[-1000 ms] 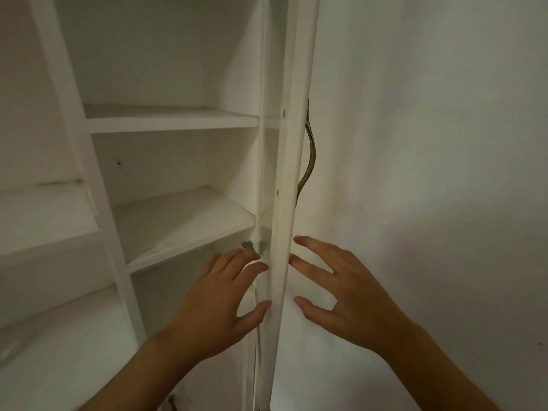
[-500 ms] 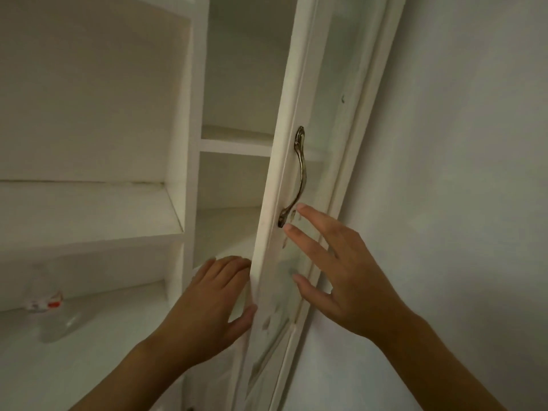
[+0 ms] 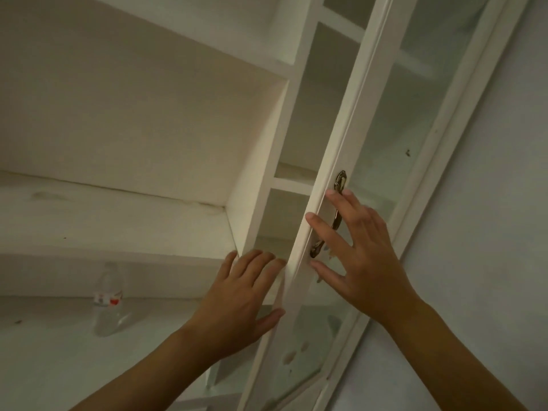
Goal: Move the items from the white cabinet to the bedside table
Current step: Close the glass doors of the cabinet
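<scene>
A clear plastic bottle (image 3: pixel 107 301) with a red and white label stands on a lower shelf of the white cabinet (image 3: pixel 261 179), at the left. The cabinet's glass door (image 3: pixel 335 185) hangs partly open in the middle of the view. My left hand (image 3: pixel 240 301) lies flat with straight fingers against the inner side of the door's edge. My right hand (image 3: pixel 358 256) is spread over the door's outer face, its fingers across the metal handle (image 3: pixel 338 203). Neither hand holds an item.
Bare white shelves (image 3: pixel 112 221) fill the left compartment, and narrower shelves (image 3: pixel 290 182) sit behind the door. A plain pale wall (image 3: pixel 489 232) runs along the right side.
The door has swung toward the cabinet and shows its outer face and handle. My right hand rose onto the handle. The view tilted up and left, bringing the bottle into sight.
</scene>
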A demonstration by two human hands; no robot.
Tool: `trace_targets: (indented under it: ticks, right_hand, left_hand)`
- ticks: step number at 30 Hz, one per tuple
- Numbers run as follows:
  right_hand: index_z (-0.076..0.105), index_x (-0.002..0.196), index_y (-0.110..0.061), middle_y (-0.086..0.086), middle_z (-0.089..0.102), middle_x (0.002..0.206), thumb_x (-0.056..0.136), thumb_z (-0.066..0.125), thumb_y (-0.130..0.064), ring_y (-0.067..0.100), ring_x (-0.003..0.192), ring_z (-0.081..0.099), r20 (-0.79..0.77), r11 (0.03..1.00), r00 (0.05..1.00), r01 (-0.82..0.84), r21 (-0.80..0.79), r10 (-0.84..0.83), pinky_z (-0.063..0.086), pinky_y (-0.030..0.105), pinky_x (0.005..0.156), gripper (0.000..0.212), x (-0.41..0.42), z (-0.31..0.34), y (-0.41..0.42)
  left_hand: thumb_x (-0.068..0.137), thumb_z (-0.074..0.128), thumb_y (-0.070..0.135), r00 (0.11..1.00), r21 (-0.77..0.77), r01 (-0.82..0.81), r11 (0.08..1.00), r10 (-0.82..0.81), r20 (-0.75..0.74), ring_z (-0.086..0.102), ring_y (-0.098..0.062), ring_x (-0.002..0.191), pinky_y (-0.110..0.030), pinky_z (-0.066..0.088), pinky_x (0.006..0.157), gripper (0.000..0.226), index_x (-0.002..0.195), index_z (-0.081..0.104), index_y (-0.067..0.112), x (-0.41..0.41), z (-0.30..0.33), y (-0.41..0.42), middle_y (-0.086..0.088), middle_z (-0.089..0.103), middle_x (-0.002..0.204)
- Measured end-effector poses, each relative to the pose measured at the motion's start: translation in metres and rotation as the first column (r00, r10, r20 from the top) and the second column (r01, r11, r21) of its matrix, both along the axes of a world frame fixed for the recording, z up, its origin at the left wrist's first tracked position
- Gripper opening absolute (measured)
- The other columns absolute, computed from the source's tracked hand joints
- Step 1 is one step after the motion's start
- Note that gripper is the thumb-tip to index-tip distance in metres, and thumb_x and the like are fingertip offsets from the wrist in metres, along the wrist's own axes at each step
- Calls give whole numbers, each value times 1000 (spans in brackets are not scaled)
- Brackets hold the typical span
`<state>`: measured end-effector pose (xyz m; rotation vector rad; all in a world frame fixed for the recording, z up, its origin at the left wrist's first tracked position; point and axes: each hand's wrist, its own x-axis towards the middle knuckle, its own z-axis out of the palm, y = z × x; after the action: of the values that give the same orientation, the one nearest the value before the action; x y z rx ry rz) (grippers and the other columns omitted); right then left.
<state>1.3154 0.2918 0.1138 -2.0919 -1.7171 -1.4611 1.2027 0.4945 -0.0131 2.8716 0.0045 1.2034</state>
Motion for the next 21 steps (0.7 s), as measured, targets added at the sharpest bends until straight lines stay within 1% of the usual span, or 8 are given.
trace_targets:
  ticks: [2,4,8,11,13,18,21]
  right_hand:
    - [46,156,-17,19,26,167,94,75,-45,37,158,19,8,1000,1000,-10,-1,10,34,64,115,74,3,5,6]
    - [44,157,-18,18,24,168,94,75,-46,36,158,17,15,1000,1000,-11,-3,11,33,64,115,76,6,7,12]
    - [37,161,-19,16,20,170,96,71,-48,34,159,14,27,1000,1000,-4,-16,5,33,62,117,79,14,7,27]
    - [35,161,-18,15,20,171,98,68,-49,32,160,13,25,1000,1000,-9,-21,10,33,60,118,78,22,7,39]
    - [34,162,-19,14,18,171,98,67,-51,31,160,11,20,1000,1000,-8,-26,9,32,60,119,79,27,7,45]
    - [33,162,-21,12,17,172,98,65,-53,30,160,9,19,999,1000,-1,-34,1,30,60,120,79,36,8,57]
    - [31,163,-22,11,15,173,98,63,-55,29,161,6,31,998,999,16,-55,-14,29,60,121,79,43,9,66]
  left_hand:
    - [94,47,67,998,28,-12,1000,10,59,36,-24,147,-58,31,120,72,152,36,27,2,12,4,2,44,153]
    - [94,47,68,996,49,-36,998,32,81,33,-26,150,-60,30,120,73,153,35,27,5,23,9,0,41,156]
    - [93,44,71,996,36,-57,998,54,70,31,-30,152,-63,31,118,78,156,29,26,13,32,23,-3,38,160]
    - [94,42,71,997,25,-51,998,50,57,28,-30,154,-64,31,118,81,160,19,29,19,28,35,-3,35,163]
    - [95,41,70,997,44,-58,997,55,58,27,-30,154,-64,32,117,82,162,15,31,22,24,42,-4,34,164]
    - [97,39,66,993,133,-80,988,68,93,33,-34,152,-65,35,115,76,162,21,31,28,18,53,-10,36,163]
    - [97,48,64,993,179,-91,980,76,87,33,-35,151,-66,37,113,77,161,24,30,32,17,60,-11,36,163]
